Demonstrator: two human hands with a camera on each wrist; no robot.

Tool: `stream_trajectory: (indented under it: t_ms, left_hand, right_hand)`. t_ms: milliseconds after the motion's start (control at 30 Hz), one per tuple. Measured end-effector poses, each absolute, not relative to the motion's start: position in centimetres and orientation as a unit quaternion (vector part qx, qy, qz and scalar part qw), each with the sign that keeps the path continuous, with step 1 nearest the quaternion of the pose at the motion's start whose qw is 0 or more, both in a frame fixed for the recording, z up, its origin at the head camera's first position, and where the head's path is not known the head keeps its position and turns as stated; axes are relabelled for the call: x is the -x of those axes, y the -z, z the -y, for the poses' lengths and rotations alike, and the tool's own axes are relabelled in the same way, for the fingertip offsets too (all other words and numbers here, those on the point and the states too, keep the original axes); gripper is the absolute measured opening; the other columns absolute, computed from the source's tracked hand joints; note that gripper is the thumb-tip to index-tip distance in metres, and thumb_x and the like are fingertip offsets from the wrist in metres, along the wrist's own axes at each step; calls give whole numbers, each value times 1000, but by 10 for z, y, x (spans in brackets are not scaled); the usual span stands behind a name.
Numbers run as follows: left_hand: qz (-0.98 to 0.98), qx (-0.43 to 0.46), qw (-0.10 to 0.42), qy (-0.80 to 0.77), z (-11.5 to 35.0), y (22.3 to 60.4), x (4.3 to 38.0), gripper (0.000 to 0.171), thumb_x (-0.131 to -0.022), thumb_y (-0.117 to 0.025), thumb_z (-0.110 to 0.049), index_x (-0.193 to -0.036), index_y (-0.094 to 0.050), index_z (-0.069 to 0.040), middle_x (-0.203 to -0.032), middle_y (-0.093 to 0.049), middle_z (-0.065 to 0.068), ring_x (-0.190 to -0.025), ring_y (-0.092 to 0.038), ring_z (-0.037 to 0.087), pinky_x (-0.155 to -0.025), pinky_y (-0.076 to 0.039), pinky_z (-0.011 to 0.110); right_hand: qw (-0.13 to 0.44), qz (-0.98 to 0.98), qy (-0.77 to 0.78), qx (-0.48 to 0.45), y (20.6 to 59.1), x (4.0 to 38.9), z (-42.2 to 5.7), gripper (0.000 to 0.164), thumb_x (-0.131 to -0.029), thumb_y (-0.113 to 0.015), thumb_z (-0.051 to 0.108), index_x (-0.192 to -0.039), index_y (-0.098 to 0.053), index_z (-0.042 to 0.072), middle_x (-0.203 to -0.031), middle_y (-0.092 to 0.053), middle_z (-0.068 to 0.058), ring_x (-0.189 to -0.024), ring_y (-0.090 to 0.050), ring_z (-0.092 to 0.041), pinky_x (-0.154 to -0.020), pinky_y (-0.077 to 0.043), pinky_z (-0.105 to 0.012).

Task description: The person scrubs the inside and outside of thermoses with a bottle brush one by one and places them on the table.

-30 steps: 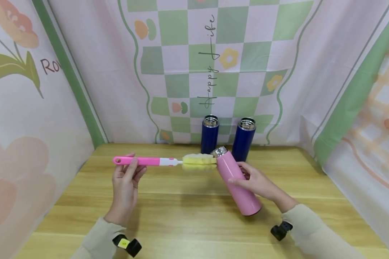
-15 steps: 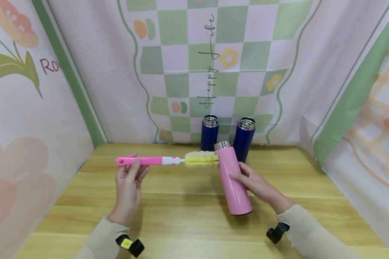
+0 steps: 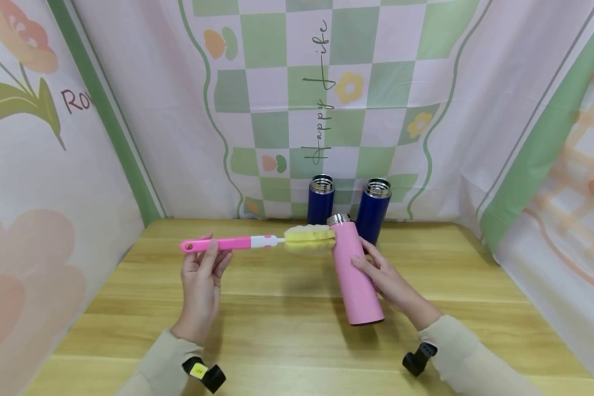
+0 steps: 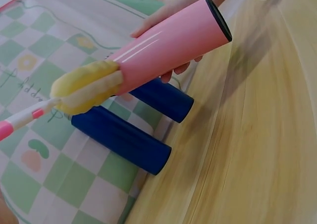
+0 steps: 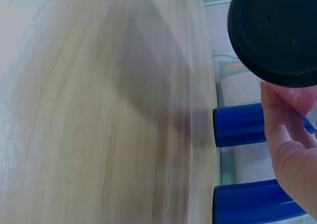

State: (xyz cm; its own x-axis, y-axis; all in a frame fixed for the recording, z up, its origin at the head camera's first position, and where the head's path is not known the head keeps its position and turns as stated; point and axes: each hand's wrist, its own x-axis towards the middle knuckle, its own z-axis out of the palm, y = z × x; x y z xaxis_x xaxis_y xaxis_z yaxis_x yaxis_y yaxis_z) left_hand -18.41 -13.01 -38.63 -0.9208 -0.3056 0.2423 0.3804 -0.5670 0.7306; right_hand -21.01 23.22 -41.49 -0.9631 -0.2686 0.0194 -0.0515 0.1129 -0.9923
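My left hand [image 3: 201, 286] pinches the pink handle of a bottle brush [image 3: 232, 243], held level over the table. Its yellow and white sponge head [image 4: 86, 87] reaches the upper side of a pink thermos bottle [image 3: 353, 269], just below the metal neck. Round the middle of that thermos, my right hand [image 3: 388, 275] grips from the right, thumb in front. The thermos is raised and tilted, its mouth pointing up and slightly left. In the right wrist view its dark base [image 5: 277, 33] covers the upper right, with the right hand's fingers beneath it.
Two lidless navy bottles, a left one [image 3: 320, 201] and a right one [image 3: 373, 212], stand upright at the table's back, partly behind the pink thermos. A checkered curtain [image 3: 307, 99] hangs behind the wooden table [image 3: 277, 341]. Fabric walls flank both sides.
The pink thermos has swung more upright and its base has moved left. The brush has shifted slightly right and up with my left hand, its sponge staying against the thermos's upper side.
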Motion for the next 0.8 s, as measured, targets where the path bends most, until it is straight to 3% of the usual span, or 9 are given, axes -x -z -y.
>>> stream_trajectory:
  t_ms: [367,633,800]
  left_hand:
    - [463,34,171,869,126,392,183,18,-103,-58,-14,-121,-59,-9,-101,-67,7,-87,-70,14,-86,-60,26]
    - [473,45,142,869,125,399,180,14,-103,-58,-10,-117,-61,-9,-99,-67,7,-85,-69,15,-85,-61,27]
    - [505,75,116,852,127,404,176,14,-102,-59,-11,-116,-62,-13,-100,-67,6,-87,-68,15,-86,-61,28]
  right_hand:
    - [93,-720,683,81,417,212,-224,68,-108,-39,43,-162,-5,20,-144,-39,-30,-109,-58,-26,-89,-55,-37]
    - [82,-715,692,57,416,215,-224,69,-107,-35,52,-162,-1,28,-143,-40,-28,-101,-61,-23,-83,-58,-38]
    - [58,-727,680,75,418,219,-226,67,-107,-33,53,-162,-1,31,-155,-30,-19,-111,-55,-21,-92,-52,-31]
